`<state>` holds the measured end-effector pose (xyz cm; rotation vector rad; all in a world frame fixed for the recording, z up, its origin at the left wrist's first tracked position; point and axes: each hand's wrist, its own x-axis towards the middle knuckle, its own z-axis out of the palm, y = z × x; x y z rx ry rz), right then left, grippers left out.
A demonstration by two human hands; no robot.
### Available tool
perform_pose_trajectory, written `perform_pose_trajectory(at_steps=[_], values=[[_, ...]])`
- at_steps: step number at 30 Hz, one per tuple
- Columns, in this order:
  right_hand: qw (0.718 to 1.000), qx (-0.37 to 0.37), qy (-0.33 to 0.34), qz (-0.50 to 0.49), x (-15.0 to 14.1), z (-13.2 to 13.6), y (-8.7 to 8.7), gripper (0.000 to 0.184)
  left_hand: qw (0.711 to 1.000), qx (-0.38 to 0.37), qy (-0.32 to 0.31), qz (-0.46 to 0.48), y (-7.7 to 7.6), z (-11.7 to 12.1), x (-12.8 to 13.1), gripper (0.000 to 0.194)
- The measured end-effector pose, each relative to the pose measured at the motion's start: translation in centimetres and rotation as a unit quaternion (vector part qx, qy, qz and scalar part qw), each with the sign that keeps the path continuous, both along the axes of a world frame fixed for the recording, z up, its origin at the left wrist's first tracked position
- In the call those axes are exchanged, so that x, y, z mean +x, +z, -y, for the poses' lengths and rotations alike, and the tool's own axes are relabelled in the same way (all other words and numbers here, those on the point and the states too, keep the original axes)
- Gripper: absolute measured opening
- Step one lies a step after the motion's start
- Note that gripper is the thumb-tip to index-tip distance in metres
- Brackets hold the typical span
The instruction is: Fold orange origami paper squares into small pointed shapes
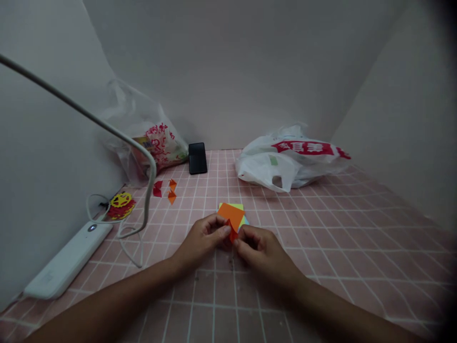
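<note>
Between my two hands is a small folded piece of red-orange paper (233, 232). My left hand (205, 238) pinches its left side between thumb and fingers. On the other side, my right hand (262, 247) grips the lower right edge with curled fingers. Just beyond them lies a small stack of coloured paper sheets (231, 213), orange on top with yellow and light blue edges showing. Farther left on the tablecloth sit two orange folded paper pieces (172, 196) and a red folded paper piece (157, 188). My fingers hide part of the paper they hold.
A white plastic bag (296, 159) with red print rests at the back right, another bag (157, 147) at the back left. A black phone (197, 158) lies between them. At left are a white power bank (67, 257), yellow and red cut-outs (121, 205) and a cable (85, 114) arching across.
</note>
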<state>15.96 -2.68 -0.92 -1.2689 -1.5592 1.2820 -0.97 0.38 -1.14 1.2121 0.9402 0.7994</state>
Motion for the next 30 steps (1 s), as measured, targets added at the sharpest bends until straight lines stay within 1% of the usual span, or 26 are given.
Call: perform_pose_trajectory(at_steps=[2, 5, 9, 11, 13, 15, 18, 20, 22, 26, 30], values=[[0.999, 0.039, 0.009, 0.029, 0.0, 0.1, 0.0, 0.024, 1.000, 0.025, -0.002, -0.017, 0.2, 0.2, 0.1, 0.022], [0.996, 0.070, 0.019, 0.049, 0.0, 0.1, -0.1, 0.024, 0.996, 0.077, -0.005, -0.046, 0.3, 0.4, 0.0, 0.018], [0.995, 0.079, 0.037, 0.041, 0.0, 0.2, 0.0, 0.023, 0.985, 0.143, -0.002, -0.100, 0.4, 0.4, -0.2, 0.017], [0.997, 0.065, 0.043, 0.022, 0.2, 0.3, 0.1, 0.026, 0.981, 0.161, 0.003, -0.112, 0.6, 0.3, -0.2, 0.017], [0.999, 0.036, 0.036, -0.012, 0.3, 0.3, 0.2, 0.029, 0.980, 0.161, 0.006, -0.115, 0.7, 0.3, -0.2, 0.016], [0.998, 0.003, 0.015, -0.054, 0.4, 0.2, 0.0, 0.030, 0.984, 0.147, 0.001, -0.105, 0.7, 0.3, -0.2, 0.016], [0.991, -0.052, -0.013, -0.125, 0.4, -0.3, -0.6, 0.028, 0.991, 0.115, -0.014, -0.060, 0.4, 0.2, -0.1, 0.016], [0.981, -0.091, -0.002, -0.170, 0.4, -0.6, -1.0, 0.031, 0.995, 0.095, -0.021, -0.029, 0.0, 0.2, -0.1, 0.018], [0.975, -0.113, 0.002, -0.190, 0.3, -0.8, -1.2, 0.033, 0.996, 0.086, -0.020, -0.015, -0.2, 0.3, -0.1, 0.018], [0.973, -0.122, 0.010, -0.196, 0.2, -0.7, -1.1, 0.030, 0.996, 0.088, -0.020, -0.015, -0.1, 0.4, 0.0, 0.016], [0.975, -0.116, 0.005, -0.188, 0.1, -0.8, -1.0, 0.026, 0.993, 0.111, -0.025, -0.044, 0.1, 0.5, 0.0, 0.013]])
